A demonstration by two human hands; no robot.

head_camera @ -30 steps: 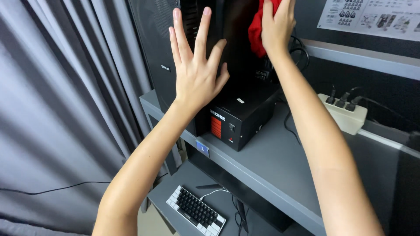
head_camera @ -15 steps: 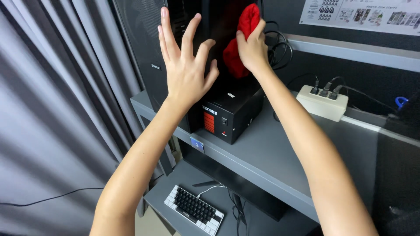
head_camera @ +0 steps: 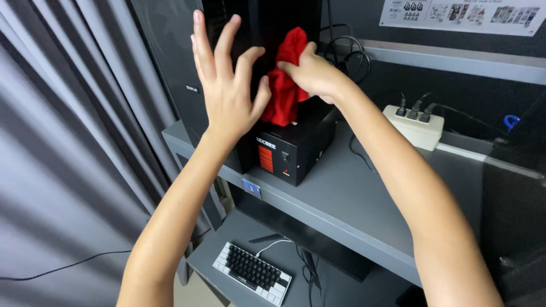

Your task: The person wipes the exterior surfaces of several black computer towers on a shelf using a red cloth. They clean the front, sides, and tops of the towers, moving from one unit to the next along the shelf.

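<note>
- The red cloth (head_camera: 286, 85) hangs bunched against the front of the tall black machine (head_camera: 267, 34), its lower end reaching down to the top of the black box-shaped base (head_camera: 296, 150) with the orange panel.
- That base stands on the grey shelf (head_camera: 352, 199), near its left end; a small blue tag is fixed to the shelf's front edge just below it.
- To the right on the same shelf lies a white power strip (head_camera: 415, 126) with three black plugs in it, well apart from the cloth; black cables coil behind the machine.
- Below the shelf, on a lower grey surface, sits a small keyboard (head_camera: 252, 273) with white and black keys.
- Grey curtains (head_camera: 68, 142) hang to the left.
- My right hand (head_camera: 313, 74) is closed around the cloth's upper part, fingers and thumb pinching the bunched fabric against the machine.
- My left hand (head_camera: 227, 91) holds nothing: the fingers are spread and raised, palm towards the machine's dark side panel, just left of the cloth; I cannot tell whether the palm touches the panel.
</note>
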